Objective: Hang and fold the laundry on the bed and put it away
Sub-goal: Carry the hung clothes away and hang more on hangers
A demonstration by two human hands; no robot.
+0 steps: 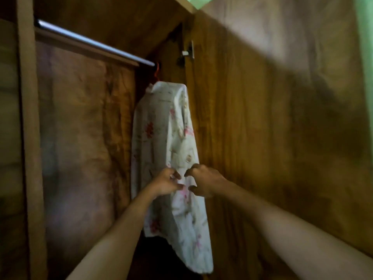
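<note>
Brown wood grain on every side: inside of a wardrobe point(84, 118), with its open door point(262, 118) filling the right. Crossed at the top left by a bright metal rail point(90, 42), sloping down to the right in this view. Hung at the rail's right-hand end, close against the door: a white shirt point(161, 128) with a red floral print, draped from an orange hanger point(156, 72), visible only by its hook. So off the bed and up in its place. Probably being buttoned or straightened at the front, though too blurred to make out any button.

Left hand point(165, 183) at mid-height on the shirt front, fingers point(175, 175) curled and closed on a fold of the white cloth. Right hand point(203, 182) just beside it, nearly knuckle to knuckle, forefinger and thumb bent toward each other and seemingly nipping the facing edge of cloth; hard to be sure through the blur.

Risks from here, as a judgement: pulling down or outward too hard with both hands, and so tipping the shirt off one shoulder of the hanger or lifting the hook from the rail's end. Could also snag near the hinge point(188, 51) on closing the door, with cloth so close to that side. Lower hem loose and uneven, so liable to crease if left bunched. Best handled lightly, with tension kept sideways between the two grips rather than downward.
</note>
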